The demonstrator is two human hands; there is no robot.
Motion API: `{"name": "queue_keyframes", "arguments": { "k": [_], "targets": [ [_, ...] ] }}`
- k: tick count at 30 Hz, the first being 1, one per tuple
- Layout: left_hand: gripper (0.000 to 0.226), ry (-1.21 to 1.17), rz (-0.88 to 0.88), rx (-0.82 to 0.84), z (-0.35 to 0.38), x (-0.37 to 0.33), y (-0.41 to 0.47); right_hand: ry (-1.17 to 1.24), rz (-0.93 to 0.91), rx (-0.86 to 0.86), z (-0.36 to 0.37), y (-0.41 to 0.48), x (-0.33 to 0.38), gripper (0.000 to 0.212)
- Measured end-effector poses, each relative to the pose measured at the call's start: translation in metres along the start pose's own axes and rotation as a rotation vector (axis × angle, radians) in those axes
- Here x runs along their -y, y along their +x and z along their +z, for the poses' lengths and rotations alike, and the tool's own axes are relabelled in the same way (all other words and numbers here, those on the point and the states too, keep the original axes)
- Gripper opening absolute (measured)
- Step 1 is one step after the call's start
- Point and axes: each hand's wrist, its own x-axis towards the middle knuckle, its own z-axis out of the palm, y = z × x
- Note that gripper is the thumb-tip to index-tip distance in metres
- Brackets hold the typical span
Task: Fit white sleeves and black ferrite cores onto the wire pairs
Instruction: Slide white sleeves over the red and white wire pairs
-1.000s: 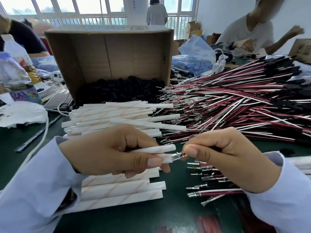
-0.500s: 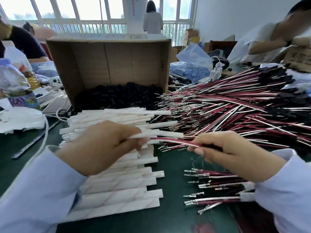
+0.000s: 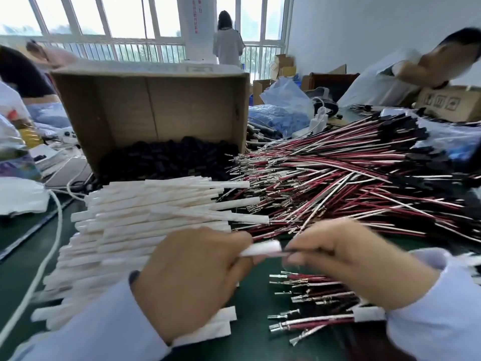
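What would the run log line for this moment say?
sleeving | left hand grips white sleeve | right hand pinches wire pair at sleeve mouth

white sleeve (image 3: 263, 248) blurred, rear hidden by left hand (image 3: 192, 280) | wire pair (image 3: 283, 254) blurred

An assembly workshop, apparently a wire-harness line: a green work table (image 3: 255, 332) is heaped with red-and-white wire pairs (image 3: 338, 183), a stack of white sleeves (image 3: 145, 212) and an open cardboard box (image 3: 156, 105) of black ferrite cores (image 3: 166, 157). A blurred worker (image 3: 416, 71) bends over cartons (image 3: 450, 102) at the right; another person (image 3: 227, 45) stands by the barred windows (image 3: 104, 29).
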Motion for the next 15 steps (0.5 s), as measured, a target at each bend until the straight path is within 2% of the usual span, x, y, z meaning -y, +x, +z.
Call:
{"name": "queue_keyframes", "arguments": {
  "k": [2,4,6,10,12,15],
  "targets": [
    [0.052,-0.023,-0.008,0.027,0.001,-0.011,-0.002,0.103,-0.072,0.064,0.01,0.0,0.006,0.02],
    [0.055,-0.045,-0.084,-0.007,-0.007,-0.007,-0.002,0.252,0.001,-0.083,-0.001,-0.002,-0.003,0.008],
    [0.049,-0.065,-0.116,-0.009,-0.014,-0.006,0.001,0.419,0.078,-0.185,-0.012,-0.008,-0.007,0.011],
    [0.05,-0.088,-0.058,0.034,-0.021,-0.03,0.006,0.574,0.003,-0.04,0.004,-0.012,-0.001,0.014],
    [0.056,-0.133,-0.071,-0.009,-0.025,-0.036,0.007,0.81,-0.008,-0.086,0.008,-0.013,0.001,0.015],
    [0.051,-0.274,-0.075,-0.071,-0.031,-0.042,0.012,1.111,-0.046,-0.181,0.01,-0.015,0.004,0.02]
  ]
}}
